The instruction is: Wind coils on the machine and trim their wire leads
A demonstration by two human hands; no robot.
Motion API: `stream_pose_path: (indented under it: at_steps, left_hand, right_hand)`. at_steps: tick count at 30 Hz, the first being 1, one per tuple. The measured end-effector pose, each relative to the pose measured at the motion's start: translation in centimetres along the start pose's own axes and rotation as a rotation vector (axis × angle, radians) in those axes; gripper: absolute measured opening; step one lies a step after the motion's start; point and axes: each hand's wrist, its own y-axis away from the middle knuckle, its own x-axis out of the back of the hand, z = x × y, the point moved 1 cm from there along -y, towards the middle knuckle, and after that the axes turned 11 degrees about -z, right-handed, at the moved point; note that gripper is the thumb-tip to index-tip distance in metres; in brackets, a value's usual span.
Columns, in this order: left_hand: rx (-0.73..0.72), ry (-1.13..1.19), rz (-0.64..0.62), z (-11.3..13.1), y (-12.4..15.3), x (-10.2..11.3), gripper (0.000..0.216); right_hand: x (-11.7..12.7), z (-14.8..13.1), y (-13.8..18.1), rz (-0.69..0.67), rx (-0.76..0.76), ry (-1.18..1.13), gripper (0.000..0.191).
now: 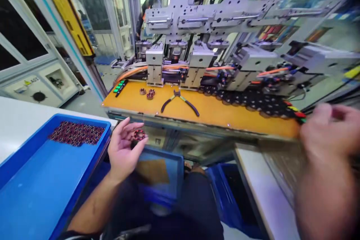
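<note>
My left hand (125,146) is raised palm up in front of the orange work surface (219,114), its fingertips pinched on a small round wound coil part (138,135). My right hand (329,135) hovers at the right end of the orange surface, badly blurred by motion, so its fingers cannot be read. Two similar coil parts (147,93) lie on the orange surface near the back left. A pair of pliers (180,102) with dark handles lies spread in the middle of it.
A blue tray (33,187) at the left holds a heap of coil parts (76,133) in its far corner. A row of dark round sockets (253,101) runs along the machine (202,33) behind. A blue bin (165,180) sits under the bench.
</note>
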Motion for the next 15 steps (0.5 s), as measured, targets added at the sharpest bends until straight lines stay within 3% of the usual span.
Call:
stream_pose_path:
  at_steps: [1, 2, 4, 6, 8, 11, 15]
  left_hand:
    - [-0.031, -0.006, -0.025, 1.2, 1.3, 0.0, 0.070]
    - [-0.062, -0.013, -0.046, 2.3, 2.5, 0.0, 0.074]
    - [-0.108, -0.010, -0.098, 4.4, 4.6, -0.1, 0.080]
    - [-0.127, 0.026, -0.158, 6.3, 6.5, -0.1, 0.082]
    - [-0.127, 0.069, -0.213, 7.8, 8.3, 0.0, 0.082]
    - [-0.102, 0.107, -0.252, 9.3, 10.6, 0.4, 0.079]
    - [-0.007, 0.190, -0.262, 10.0, 12.4, 0.9, 0.074]
  right_hand:
    - [1.4, -2.0, 1.7, 0.045, -0.018, -0.029, 0.019]
    - [3.3, -4.2, 3.7, 0.045, 0.048, -0.219, 0.015]
    - [8.0, -9.0, 8.5, -0.130, 0.476, -0.611, 0.023]
    - [12.7, -13.1, 13.4, -0.325, 0.969, -0.742, 0.036]
    - [16.0, -15.6, 17.3, -0.531, 1.243, -0.748, 0.038]
    - [17.6, -16.5, 20.5, -0.681, 1.356, -0.674, 0.019]
    - [17.1, -15.6, 22.2, -0.940, 1.293, -0.715, 0.014]
